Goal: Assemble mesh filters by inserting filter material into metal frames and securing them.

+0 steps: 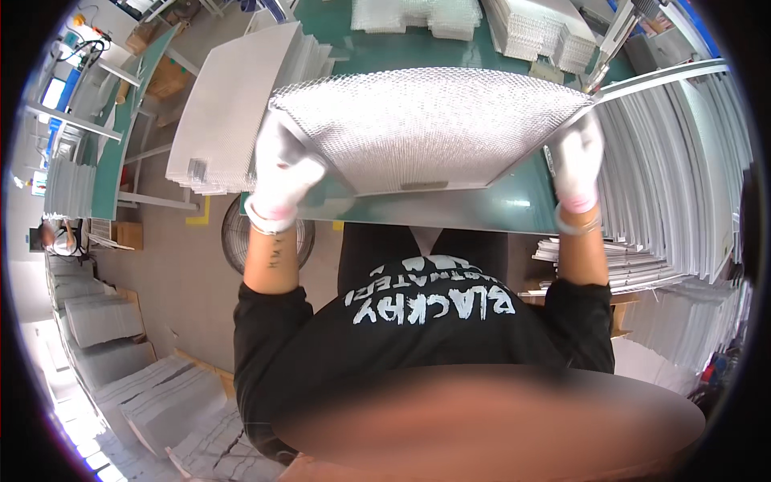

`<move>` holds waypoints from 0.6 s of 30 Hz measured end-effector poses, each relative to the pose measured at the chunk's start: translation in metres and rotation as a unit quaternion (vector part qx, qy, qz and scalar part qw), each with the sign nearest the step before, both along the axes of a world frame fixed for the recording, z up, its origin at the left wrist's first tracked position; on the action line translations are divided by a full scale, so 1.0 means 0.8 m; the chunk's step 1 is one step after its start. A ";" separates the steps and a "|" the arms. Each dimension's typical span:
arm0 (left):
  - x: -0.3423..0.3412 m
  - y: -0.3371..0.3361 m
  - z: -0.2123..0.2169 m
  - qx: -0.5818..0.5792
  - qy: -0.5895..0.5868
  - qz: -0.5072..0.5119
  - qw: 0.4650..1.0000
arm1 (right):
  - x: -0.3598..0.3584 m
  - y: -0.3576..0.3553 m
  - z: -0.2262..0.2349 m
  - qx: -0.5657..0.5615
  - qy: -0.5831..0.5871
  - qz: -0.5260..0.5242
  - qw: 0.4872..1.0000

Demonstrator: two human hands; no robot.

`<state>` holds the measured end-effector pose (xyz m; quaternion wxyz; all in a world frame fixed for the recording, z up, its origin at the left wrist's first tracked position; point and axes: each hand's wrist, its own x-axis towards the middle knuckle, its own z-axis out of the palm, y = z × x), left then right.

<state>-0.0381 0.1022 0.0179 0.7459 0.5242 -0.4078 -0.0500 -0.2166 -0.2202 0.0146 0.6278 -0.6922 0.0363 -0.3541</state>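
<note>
A silvery metal mesh panel (438,132) with a thin frame is held up in front of me, tilted, above a green-topped table (526,193). My left hand (285,165), in a white glove, grips its left edge with closed fingers. On the opposite edge my right hand (578,157), gloved too, is closed round the frame. A small dark strip shows at the panel's near edge. Just left of my left hand lies a stack of white flat panels (225,112), partly covered by the hand and the mesh.
Stacks of clear-looking mesh sheets (418,14) and honeycomb-like pieces (538,32) sit at the table's back. Many upright pale panels (679,161) line the right side. A round floor fan (233,237) stands left below the table. Stacked sheets (173,402) fill the lower left.
</note>
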 end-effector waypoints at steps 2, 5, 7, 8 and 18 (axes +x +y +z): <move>0.005 -0.001 0.022 0.024 -0.042 0.064 0.997 | 0.009 0.004 0.026 0.003 0.019 -0.006 1.000; 0.006 -0.020 0.010 -0.065 -0.113 0.054 0.990 | 0.018 0.012 0.024 -0.088 -0.082 -0.023 0.992; -0.020 -0.018 0.014 -0.053 -0.166 0.071 0.982 | 0.003 0.003 0.005 -0.114 -0.076 -0.056 0.989; -0.028 -0.011 0.012 -0.058 -0.158 -0.007 0.986 | 0.000 0.020 0.009 -0.068 -0.151 -0.010 0.986; -0.010 0.012 -0.132 0.401 -0.350 -0.234 0.814 | -0.092 0.048 -0.026 -0.112 -0.201 0.223 0.947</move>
